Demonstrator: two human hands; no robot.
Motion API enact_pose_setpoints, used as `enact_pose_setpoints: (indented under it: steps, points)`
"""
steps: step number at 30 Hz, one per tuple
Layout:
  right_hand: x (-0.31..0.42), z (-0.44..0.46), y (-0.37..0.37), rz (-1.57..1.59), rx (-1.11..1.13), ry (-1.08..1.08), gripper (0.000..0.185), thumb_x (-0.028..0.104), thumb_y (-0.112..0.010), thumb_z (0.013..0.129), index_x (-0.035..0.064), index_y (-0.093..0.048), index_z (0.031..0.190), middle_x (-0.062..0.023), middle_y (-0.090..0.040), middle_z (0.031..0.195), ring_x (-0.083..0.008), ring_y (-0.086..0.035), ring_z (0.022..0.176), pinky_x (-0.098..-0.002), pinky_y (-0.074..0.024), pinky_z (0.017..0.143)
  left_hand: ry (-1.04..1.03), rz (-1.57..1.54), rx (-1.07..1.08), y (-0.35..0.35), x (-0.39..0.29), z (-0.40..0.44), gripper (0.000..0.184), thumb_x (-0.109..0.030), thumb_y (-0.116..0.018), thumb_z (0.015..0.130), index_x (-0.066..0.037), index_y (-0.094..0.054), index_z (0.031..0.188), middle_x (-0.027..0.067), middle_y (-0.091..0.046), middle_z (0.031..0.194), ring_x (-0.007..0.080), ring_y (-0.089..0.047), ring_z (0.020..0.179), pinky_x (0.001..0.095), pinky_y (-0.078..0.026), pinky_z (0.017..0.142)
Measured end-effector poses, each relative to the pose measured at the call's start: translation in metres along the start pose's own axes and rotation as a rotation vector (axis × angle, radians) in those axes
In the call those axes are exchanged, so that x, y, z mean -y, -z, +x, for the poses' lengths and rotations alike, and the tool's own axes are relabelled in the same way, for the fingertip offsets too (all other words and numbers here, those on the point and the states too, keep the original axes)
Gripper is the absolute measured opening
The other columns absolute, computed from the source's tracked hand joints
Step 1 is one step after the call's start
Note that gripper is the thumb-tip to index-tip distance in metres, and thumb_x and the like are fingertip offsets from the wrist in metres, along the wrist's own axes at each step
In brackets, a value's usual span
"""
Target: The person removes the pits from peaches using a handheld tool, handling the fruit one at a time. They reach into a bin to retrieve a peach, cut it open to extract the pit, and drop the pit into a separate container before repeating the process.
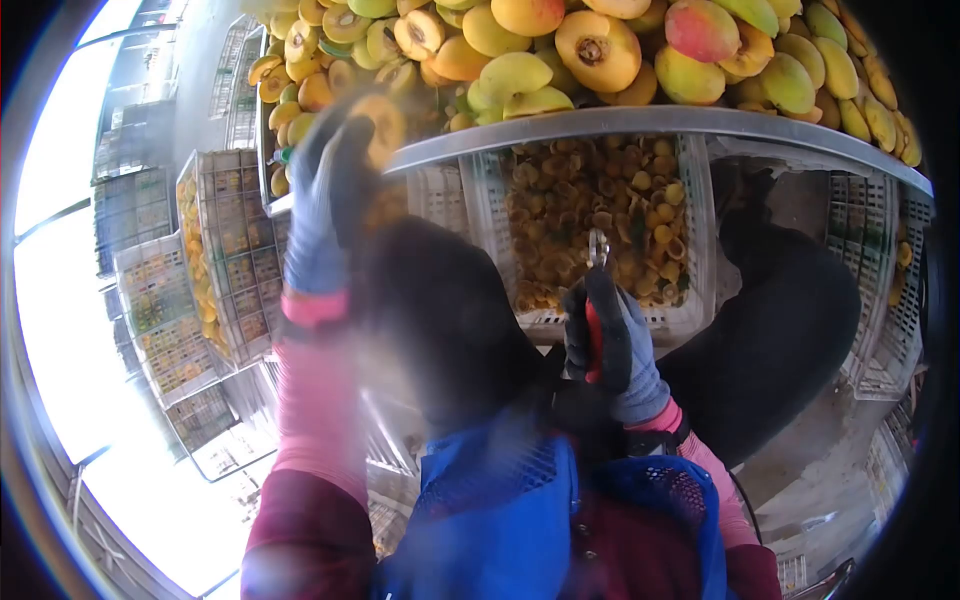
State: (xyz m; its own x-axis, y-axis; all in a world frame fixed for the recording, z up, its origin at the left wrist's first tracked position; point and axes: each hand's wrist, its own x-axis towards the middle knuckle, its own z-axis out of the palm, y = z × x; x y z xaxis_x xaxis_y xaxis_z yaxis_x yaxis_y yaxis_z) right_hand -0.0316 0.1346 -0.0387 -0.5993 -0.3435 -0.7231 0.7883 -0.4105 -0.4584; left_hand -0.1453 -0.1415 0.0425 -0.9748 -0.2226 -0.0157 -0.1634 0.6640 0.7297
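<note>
My left hand (pixel 340 180), in a grey and black glove, is raised at the left end of the fruit tray and blurred by motion. A cut peach half (pixel 383 130) with an orange centre shows at its fingers, apparently held. My right hand (pixel 612 345), gloved alike, is closed around red-handled pliers (pixel 598 250), whose metal jaws point up and away from me. Below those jaws stands a white plastic crate (pixel 705 240) with small brownish-yellow scooped-out pieces (pixel 600 200) in it.
A metal-rimmed tray (pixel 620 122) heaped with whole and halved peaches (pixel 598 48) spans the front. Stacked crates of fruit (pixel 240 250) stand at left, and another crate (pixel 862 270) at right. My dark-clothed knees (pixel 790 320) flank the middle crate.
</note>
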Motion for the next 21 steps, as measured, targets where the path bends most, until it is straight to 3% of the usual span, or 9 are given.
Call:
enact_pose_setpoints:
  steps: [2, 3, 5, 7, 9, 14, 18, 19, 21]
  points:
    - [-0.001, -0.006, -0.005, -0.076, 0.045, 0.146, 0.034, 0.041, -0.052, 0.091, 0.0069, -0.052, 0.091, -0.0012, -0.047, 0.062, -0.0106, -0.042, 0.044, -0.0244, -0.035, 0.038, 0.14, -0.418, 0.04, -0.032, -0.027, -0.049, 0.045, -0.032, -0.049, 0.089, 0.003, -0.053, 0.117, 0.0075, -0.063, 0.103, 0.0165, -0.063, 0.089, 0.0264, -0.052, 0.072]
    - [0.012, -0.016, -0.013, -0.099, 0.113, 0.183, 0.03, 0.035, -0.051, 0.092, 0.0053, -0.053, 0.097, -0.0025, -0.051, 0.067, -0.0112, -0.047, 0.049, -0.0247, -0.0395, 0.042, 0.348, -0.864, 0.12, -0.049, -0.054, -0.069, 0.047, -0.032, -0.048, 0.089, 0.005, -0.051, 0.119, 0.0085, -0.062, 0.104, 0.0176, -0.062, 0.091, 0.0283, -0.052, 0.077]
    - [0.014, -0.026, -0.02, -0.046, 0.227, 0.265, 0.028, 0.023, -0.052, 0.092, 0.0018, -0.051, 0.11, -0.0062, -0.056, 0.08, -0.0127, -0.053, 0.064, -0.0258, -0.0442, 0.055, 0.226, -0.914, 0.216, -0.077, -0.06, -0.094, 0.049, -0.025, -0.05, 0.085, 0.008, -0.05, 0.121, 0.014, -0.058, 0.111, 0.0194, -0.058, 0.095, 0.0292, -0.048, 0.08]
    - [0.007, -0.03, -0.02, -0.021, 0.266, 0.384, 0.032, 0.016, -0.054, 0.09, -0.0007, -0.049, 0.117, -0.0099, -0.058, 0.088, -0.0153, -0.056, 0.075, -0.0277, -0.0445, 0.065, 0.182, -0.771, 0.229, -0.094, -0.069, -0.112, 0.049, -0.031, -0.046, 0.087, 0.004, -0.051, 0.121, 0.0126, -0.059, 0.106, 0.018, -0.059, 0.09, 0.0277, -0.048, 0.078]
    - [0.0, -0.03, -0.016, -0.12, 0.234, 0.529, 0.033, 0.014, -0.055, 0.089, -0.0018, -0.049, 0.118, -0.0128, -0.06, 0.087, -0.0188, -0.058, 0.076, -0.0297, -0.0446, 0.067, 0.454, -1.168, 0.183, -0.103, -0.084, -0.128, 0.044, -0.029, -0.045, 0.089, 0.002, -0.052, 0.119, 0.0112, -0.06, 0.101, 0.0166, -0.059, 0.086, 0.0264, -0.048, 0.077]
    - [0.001, -0.038, -0.005, -0.355, 0.189, 0.629, 0.029, 0.018, -0.056, 0.089, 0.0003, -0.053, 0.112, -0.0157, -0.06, 0.082, -0.0265, -0.059, 0.07, -0.0339, -0.0448, 0.062, 0.268, -0.801, 0.092, -0.107, -0.088, -0.139, 0.034, -0.03, -0.043, 0.095, 0.0, -0.055, 0.107, 0.0085, -0.058, 0.092, 0.0147, -0.058, 0.08, 0.0245, -0.048, 0.069]
    - [0.003, -0.043, -0.001, -0.478, 0.187, 0.645, 0.026, 0.019, -0.055, 0.09, 0.0012, -0.054, 0.109, -0.0176, -0.06, 0.08, -0.0313, -0.06, 0.07, -0.0367, -0.0447, 0.061, -0.169, -0.258, -0.074, -0.119, -0.057, -0.146, 0.028, -0.025, -0.045, 0.094, 0.0, -0.055, 0.101, 0.0073, -0.058, 0.088, 0.0133, -0.056, 0.073, 0.0241, -0.046, 0.062]
    - [-0.001, -0.044, -0.001, -0.449, 0.186, 0.673, 0.026, 0.019, -0.055, 0.09, 0.0012, -0.054, 0.109, -0.0182, -0.06, 0.079, -0.0322, -0.06, 0.069, -0.0372, -0.0447, 0.061, -0.223, -0.257, -0.028, -0.116, -0.057, -0.147, 0.025, -0.021, -0.049, 0.093, 0.001, -0.055, 0.101, 0.0081, -0.058, 0.087, 0.0143, -0.056, 0.072, 0.0247, -0.046, 0.06]
    - [-0.005, -0.045, -0.002, -0.422, 0.189, 0.674, 0.027, 0.019, -0.055, 0.09, 0.0012, -0.053, 0.109, -0.0191, -0.06, 0.08, -0.0332, -0.06, 0.07, -0.0378, -0.0447, 0.061, -0.127, -0.376, 0.028, -0.111, -0.066, -0.148, 0.023, -0.014, -0.056, 0.088, 0.003, -0.054, 0.103, 0.0093, -0.058, 0.085, 0.0165, -0.057, 0.071, 0.026, -0.047, 0.059]
